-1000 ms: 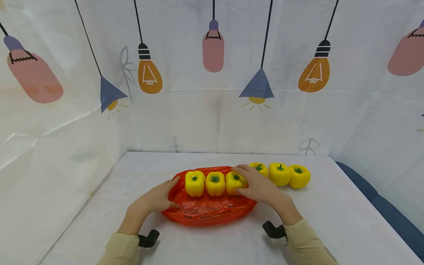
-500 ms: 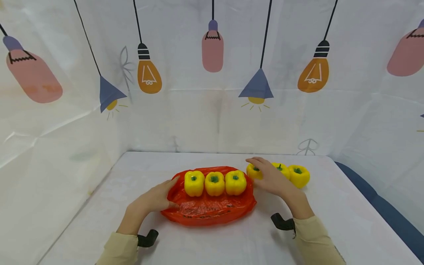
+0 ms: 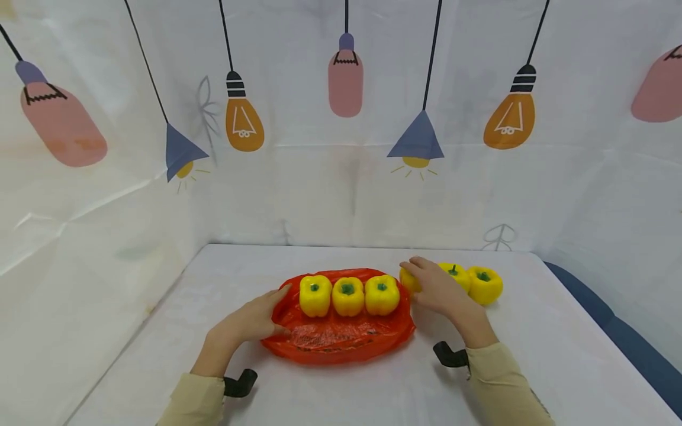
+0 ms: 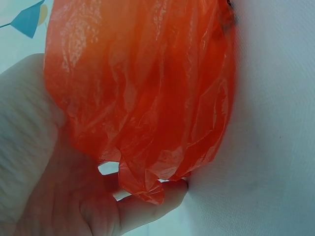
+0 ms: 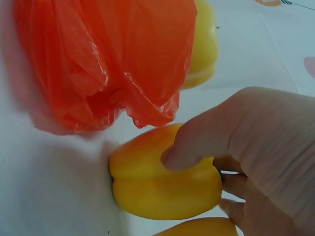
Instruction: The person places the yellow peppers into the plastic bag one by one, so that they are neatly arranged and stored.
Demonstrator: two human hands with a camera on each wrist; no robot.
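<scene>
Three yellow bell peppers (image 3: 348, 297) stand in a row on top of a bulging red plastic bag (image 3: 338, 346); what fills the bag is hidden. My left hand (image 3: 253, 319) holds the bag's left end, thumb in front and fingers behind. In the left wrist view, fingers (image 4: 152, 209) reach round the bag's gathered tip. Just off the bag's right end, my right hand (image 3: 442, 290) grips another yellow bell pepper (image 5: 162, 182). Its thumb (image 5: 197, 142) presses one side, and other fingers lie behind. That pepper is close to the white tabletop; contact cannot be judged.
Right of my right hand, two more yellow bell peppers (image 3: 485, 285) sit side by side on the white table (image 3: 533, 331). A dark blue chair-like shape (image 3: 591, 302) is beyond the table's right edge. A lamp-printed white sheet (image 3: 319, 195) hangs behind.
My right hand has left the rightmost pepper on the bag, moved right and taken hold of the pepper just beyond the bag. My left hand has stayed at the bag's left end.
</scene>
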